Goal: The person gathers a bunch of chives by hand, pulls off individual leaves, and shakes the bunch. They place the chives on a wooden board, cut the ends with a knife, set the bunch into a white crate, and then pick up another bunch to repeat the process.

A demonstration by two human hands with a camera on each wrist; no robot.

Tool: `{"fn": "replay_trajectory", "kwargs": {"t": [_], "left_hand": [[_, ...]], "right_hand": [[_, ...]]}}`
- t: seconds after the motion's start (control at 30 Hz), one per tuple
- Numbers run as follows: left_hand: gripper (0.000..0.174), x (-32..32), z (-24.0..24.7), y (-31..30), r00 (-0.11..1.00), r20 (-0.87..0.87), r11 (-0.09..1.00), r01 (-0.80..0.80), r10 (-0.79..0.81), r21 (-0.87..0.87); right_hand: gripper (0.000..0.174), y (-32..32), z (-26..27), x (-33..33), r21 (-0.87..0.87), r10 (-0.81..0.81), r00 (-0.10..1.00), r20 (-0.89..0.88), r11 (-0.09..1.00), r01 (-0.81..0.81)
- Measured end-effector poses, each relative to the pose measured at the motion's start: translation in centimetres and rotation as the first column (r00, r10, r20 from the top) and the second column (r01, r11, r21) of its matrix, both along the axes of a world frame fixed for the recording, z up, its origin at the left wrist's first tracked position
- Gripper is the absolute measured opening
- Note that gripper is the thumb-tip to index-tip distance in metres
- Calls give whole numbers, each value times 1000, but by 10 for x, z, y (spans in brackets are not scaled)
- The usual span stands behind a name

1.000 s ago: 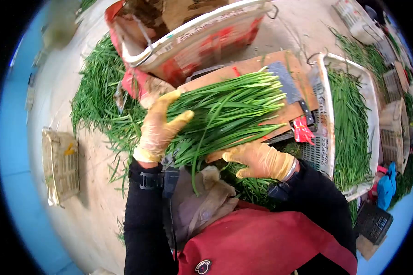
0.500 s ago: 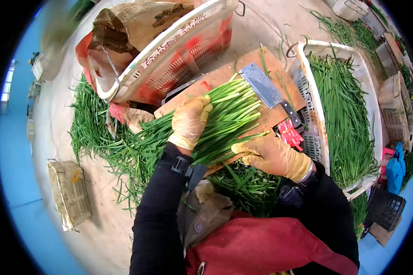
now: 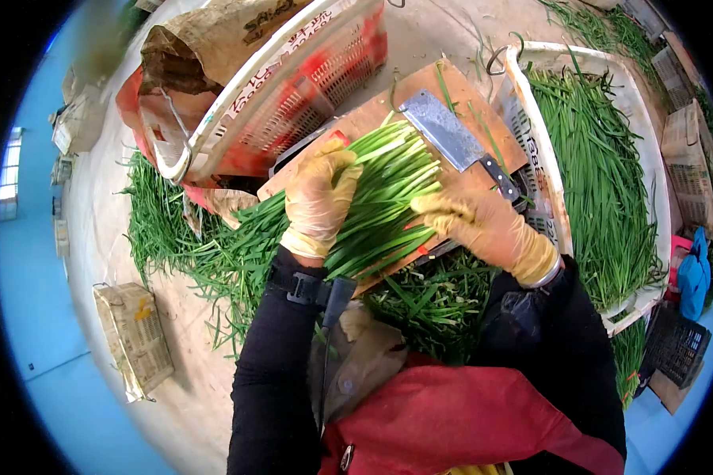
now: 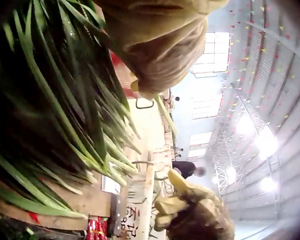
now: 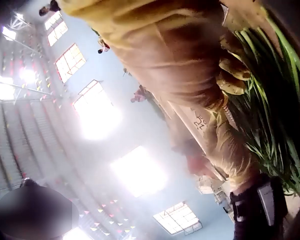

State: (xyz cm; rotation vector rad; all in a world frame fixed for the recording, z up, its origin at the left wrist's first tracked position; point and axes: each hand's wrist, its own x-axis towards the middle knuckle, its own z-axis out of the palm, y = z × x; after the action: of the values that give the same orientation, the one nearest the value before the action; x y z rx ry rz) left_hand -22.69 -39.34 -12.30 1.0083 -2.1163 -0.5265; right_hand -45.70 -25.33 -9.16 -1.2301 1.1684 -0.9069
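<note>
A thick bunch of garlic chives (image 3: 384, 178) lies on a brown wooden board (image 3: 483, 194), pale stem ends toward the right. My gloved left hand (image 3: 318, 198) grips the bunch from above, fingers curled over its far side. My gloved right hand (image 3: 491, 229) is at the stem ends, its fingers loosely bent; in the left wrist view the same right hand (image 4: 195, 212) shows a gap between thumb and fingers. A cleaver (image 3: 444, 131) with a black handle lies flat on the board behind the stems. Some stems at the near side reach past the board edge.
A white crate (image 3: 558, 206) filled with chives stands at the right. Behind the board is a tall red-and-white crate (image 3: 293, 95) with a sack in it. Loose chives (image 3: 166, 214) pile at the left, and more leaves (image 3: 436, 301) lie below the board.
My left hand has come down from spread fingers to a grip on the bunch. My right hand has moved up to the stem ends. The cleaver shows more fully as the view shifts.
</note>
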Motion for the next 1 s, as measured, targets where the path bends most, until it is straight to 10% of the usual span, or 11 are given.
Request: {"fn": "replay_trajectory", "kwargs": {"t": [0.2, 0.47, 1.0], "left_hand": [[29, -17, -16, 10, 983, 182, 999, -1, -8, 46], [117, -4, 4, 23, 790, 601, 977, -11, -122, 214], [128, -26, -23, 52, 785, 618, 990, -108, 33, 85]], "right_hand": [[28, -14, -32, -4, -114, -90, 951, -296, 992, 59], [29, -16, -72, 27, -197, -144, 904, -403, 978, 68], [28, -22, -43, 14, -324, -296, 877, -378, 930, 174]]}}
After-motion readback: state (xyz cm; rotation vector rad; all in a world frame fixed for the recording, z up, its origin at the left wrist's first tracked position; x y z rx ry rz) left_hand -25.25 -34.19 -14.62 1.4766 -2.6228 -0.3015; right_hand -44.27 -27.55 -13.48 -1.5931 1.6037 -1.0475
